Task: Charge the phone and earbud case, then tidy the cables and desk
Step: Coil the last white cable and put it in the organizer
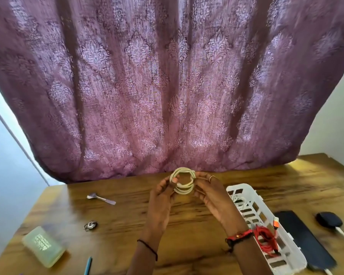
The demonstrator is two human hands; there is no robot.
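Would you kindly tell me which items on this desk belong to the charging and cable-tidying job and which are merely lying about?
Part of the job:
coiled white cable, held in both hands
white basket
red cable in it
phone
earbud case

Lying about:
spoon
translucent green box
small metal object
pen

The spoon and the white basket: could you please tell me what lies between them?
In the head view, both hands, left hand and right hand, holding the coiled white cable, lie between the spoon and white basket.
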